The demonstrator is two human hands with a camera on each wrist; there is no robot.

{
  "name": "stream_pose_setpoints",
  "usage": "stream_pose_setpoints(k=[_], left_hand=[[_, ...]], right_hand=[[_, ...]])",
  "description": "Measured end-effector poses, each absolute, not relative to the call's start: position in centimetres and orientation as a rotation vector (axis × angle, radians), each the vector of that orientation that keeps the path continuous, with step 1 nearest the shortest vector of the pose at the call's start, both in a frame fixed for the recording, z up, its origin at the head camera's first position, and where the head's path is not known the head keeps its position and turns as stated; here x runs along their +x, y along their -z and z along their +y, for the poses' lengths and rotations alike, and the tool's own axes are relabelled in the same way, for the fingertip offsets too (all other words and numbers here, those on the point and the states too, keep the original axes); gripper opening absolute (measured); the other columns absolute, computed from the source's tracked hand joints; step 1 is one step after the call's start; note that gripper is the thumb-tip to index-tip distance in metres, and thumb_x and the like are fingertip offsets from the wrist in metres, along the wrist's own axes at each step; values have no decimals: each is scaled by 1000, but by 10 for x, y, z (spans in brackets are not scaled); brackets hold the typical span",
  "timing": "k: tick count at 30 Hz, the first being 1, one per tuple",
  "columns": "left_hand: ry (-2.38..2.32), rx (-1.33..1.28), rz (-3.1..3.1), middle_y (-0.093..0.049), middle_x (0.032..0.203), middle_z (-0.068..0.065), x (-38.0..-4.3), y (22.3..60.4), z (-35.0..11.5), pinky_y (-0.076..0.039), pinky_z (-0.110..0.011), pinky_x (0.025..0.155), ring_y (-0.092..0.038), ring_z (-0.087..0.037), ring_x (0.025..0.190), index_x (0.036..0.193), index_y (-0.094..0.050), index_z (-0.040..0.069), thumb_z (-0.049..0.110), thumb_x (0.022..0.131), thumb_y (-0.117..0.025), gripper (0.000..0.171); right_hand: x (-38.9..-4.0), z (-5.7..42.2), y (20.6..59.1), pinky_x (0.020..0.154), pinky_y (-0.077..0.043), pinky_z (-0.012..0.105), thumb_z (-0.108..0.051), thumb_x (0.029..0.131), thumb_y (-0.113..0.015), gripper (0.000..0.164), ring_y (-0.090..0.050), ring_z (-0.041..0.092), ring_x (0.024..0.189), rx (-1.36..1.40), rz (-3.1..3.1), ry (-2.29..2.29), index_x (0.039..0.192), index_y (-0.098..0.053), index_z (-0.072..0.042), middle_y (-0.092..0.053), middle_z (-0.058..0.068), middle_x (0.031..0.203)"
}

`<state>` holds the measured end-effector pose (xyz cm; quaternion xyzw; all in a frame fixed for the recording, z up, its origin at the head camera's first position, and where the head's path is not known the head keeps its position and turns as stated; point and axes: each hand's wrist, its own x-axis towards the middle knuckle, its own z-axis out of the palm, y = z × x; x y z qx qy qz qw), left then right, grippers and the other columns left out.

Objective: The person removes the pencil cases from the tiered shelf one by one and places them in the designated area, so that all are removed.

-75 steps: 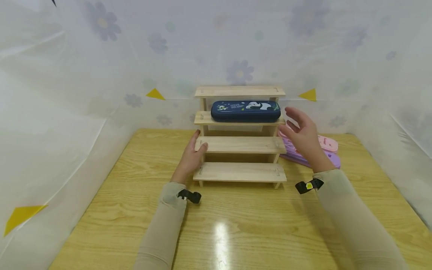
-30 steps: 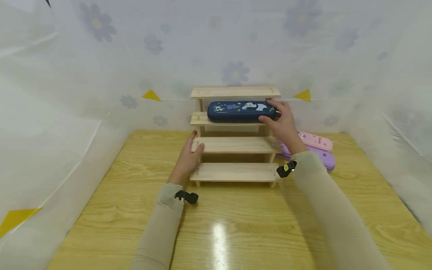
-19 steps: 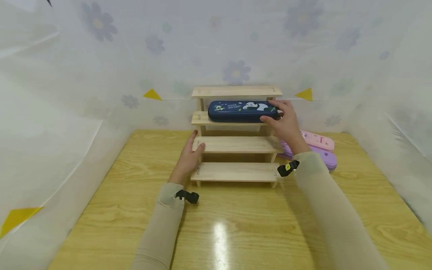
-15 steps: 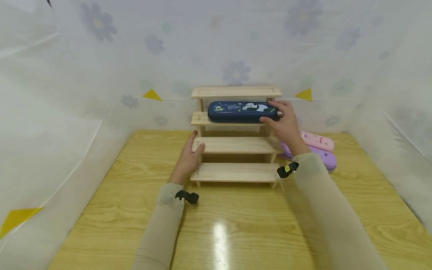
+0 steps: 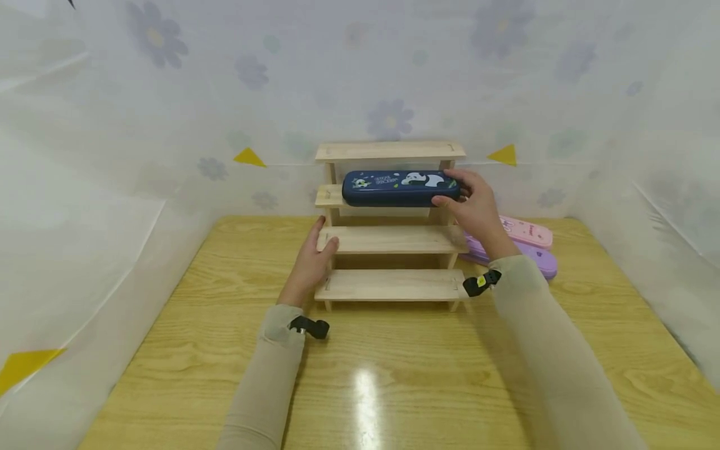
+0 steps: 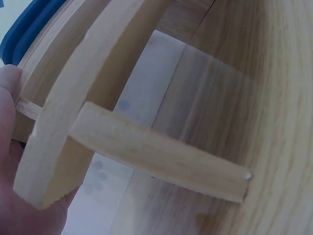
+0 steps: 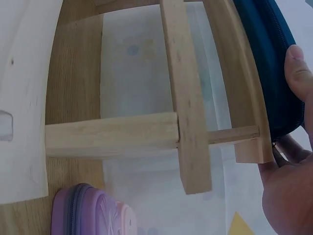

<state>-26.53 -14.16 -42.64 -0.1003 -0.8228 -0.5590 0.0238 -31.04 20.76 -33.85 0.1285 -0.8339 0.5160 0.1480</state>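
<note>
A dark blue pencil case (image 5: 399, 189) with a panda print lies lengthwise on the second board from the top of a wooden step shelf (image 5: 394, 284). My right hand (image 5: 475, 203) grips its right end, thumb on the front side and fingers at the back; the right wrist view shows the thumb (image 7: 297, 73) against the zipped side. At the shelf's left end, my left hand (image 5: 308, 265) holds the third board from the top, thumb over its front corner and fingers along the outer side. The left wrist view has the palm partly hidden behind a board (image 6: 73, 98).
On the table (image 5: 225, 375), right of the shelf and partly behind my right forearm, lie a pink pencil case (image 5: 529, 232) and a purple pencil case (image 5: 542, 261). White flower-print sheeting (image 5: 281, 112) with yellow triangles encloses the table at the back and sides.
My right hand has come in from the right and taken hold of the blue pencil case. Since half a second ago the case has shifted slightly forward on its board. The left hand stays put.
</note>
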Motion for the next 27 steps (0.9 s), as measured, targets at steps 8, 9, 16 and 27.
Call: stream_pose_setpoints(k=[8, 9, 16, 27], left_hand=[[1745, -281, -2564, -12, 163, 6, -262, 419, -142, -16, -47, 118, -9, -19, 148, 160, -12, 23, 43, 104, -47, 69], [1751, -278, -2568, -12, 164, 4, -261, 416, -141, -15, -47, 118, -9, -20, 148, 160, -12, 21, 40, 105, -47, 69], [1768, -284, -2567, -10, 164, 3, -262, 418, -142, -14, -47, 118, -7, -20, 148, 160, -11, 20, 37, 105, -48, 68], [1731, -326, -2535, -13, 163, 9, -263, 427, -138, -16, -47, 118, -9, -17, 148, 160, -13, 25, 50, 102, -47, 71]], right_hand=[[-298, 209, 336, 103, -44, 42, -22, 83, -81, 63, -51, 31, 127, 407, -2390, -1468, 140, -56, -9, -47, 10, 136], [-296, 209, 336, 102, -45, 42, -21, 83, -81, 64, -51, 31, 128, 407, -2389, -1479, 140, -56, -10, -46, 10, 137], [-287, 211, 338, 101, -46, 36, -12, 84, -80, 65, -50, 33, 128, 423, -2369, -1521, 142, -51, -7, -43, 12, 139], [-269, 221, 340, 105, -42, 36, -14, 84, -80, 63, -46, 32, 128, 393, -2314, -1522, 139, -51, -5, -41, 12, 137]])
